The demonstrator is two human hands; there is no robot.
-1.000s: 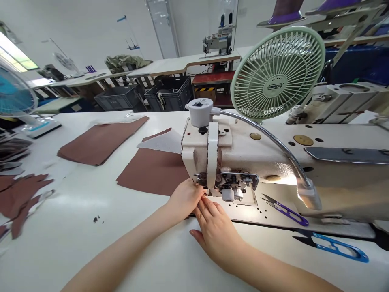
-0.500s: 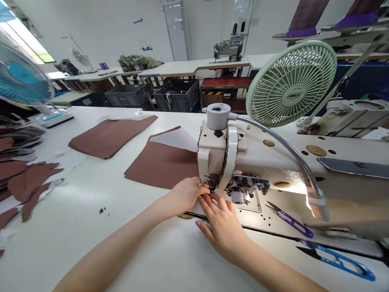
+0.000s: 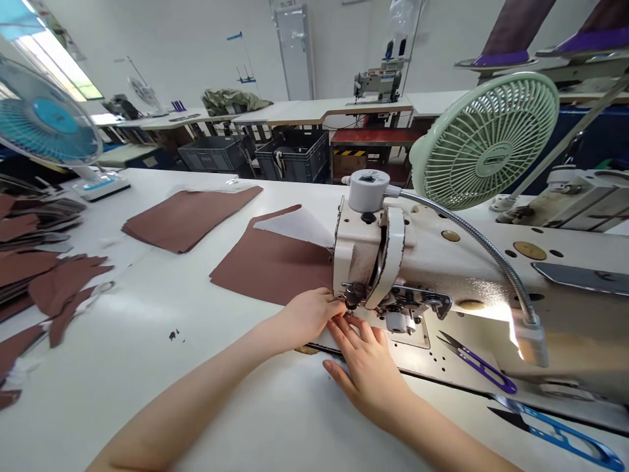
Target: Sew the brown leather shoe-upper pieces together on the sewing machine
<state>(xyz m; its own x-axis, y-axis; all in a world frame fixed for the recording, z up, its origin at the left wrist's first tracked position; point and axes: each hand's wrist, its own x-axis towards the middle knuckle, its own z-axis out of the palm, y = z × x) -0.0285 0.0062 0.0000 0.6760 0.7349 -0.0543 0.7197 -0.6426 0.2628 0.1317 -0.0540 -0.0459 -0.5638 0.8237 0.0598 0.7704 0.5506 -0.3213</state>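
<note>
A brown fabric piece (image 3: 275,269) with a pale underside folded up at its back corner lies partly behind the sewing machine's head (image 3: 358,242). At the near edge of this piece, my left hand (image 3: 309,316) has its fingers bent together close to the needle area, closed on the cloth; the fingertips are partly hidden. My right hand (image 3: 366,367) lies palm down just right of it, fingers stretched out flat with the thumb apart. Its fingertips rest in front of the presser foot, almost touching the left fingers. What lies under them is mostly hidden.
Purple thread snips (image 3: 479,364) lie on the machine bed, blue snips (image 3: 560,432) nearer me. A lit gooseneck lamp (image 3: 528,341) bends over the bed. Left stand a brown fabric stack (image 3: 191,219), cut pieces (image 3: 59,288) and a blue fan (image 3: 54,118); behind the machine, a green fan (image 3: 491,144).
The whole view has shifted, so things appear slightly farther right. Both hands keep nearly the same place at the needle, and the fabric shows hardly any movement.
</note>
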